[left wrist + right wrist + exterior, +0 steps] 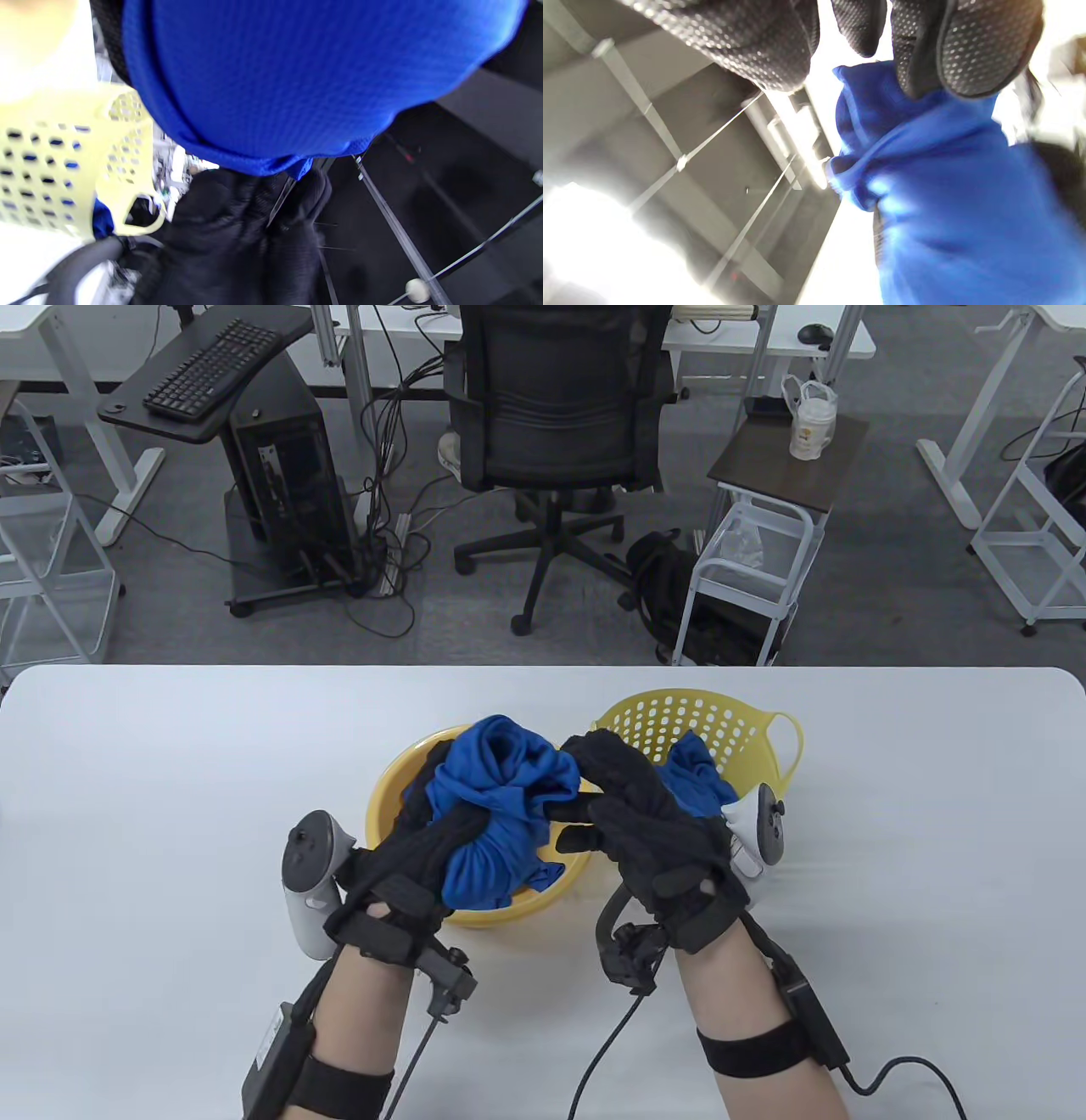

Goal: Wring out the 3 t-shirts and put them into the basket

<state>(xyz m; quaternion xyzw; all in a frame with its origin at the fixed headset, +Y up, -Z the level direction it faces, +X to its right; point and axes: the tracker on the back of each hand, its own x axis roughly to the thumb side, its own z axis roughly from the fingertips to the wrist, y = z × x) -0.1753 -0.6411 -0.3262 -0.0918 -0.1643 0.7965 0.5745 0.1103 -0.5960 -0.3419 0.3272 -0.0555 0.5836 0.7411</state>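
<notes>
A bunched, twisted blue t-shirt hangs over a yellow bowl at the table's middle. My left hand grips its lower left part, and my right hand grips its right end, fingers curled round the cloth. The same blue t-shirt fills the left wrist view, and in the right wrist view the blue t-shirt sits under my fingertips. To the right stands a perforated yellow basket with another blue t-shirt inside. The basket also shows in the left wrist view.
The white table stretches wide to both sides. Beyond its far edge are a black office chair, a small white cart and a computer tower. Cables trail from my wrists.
</notes>
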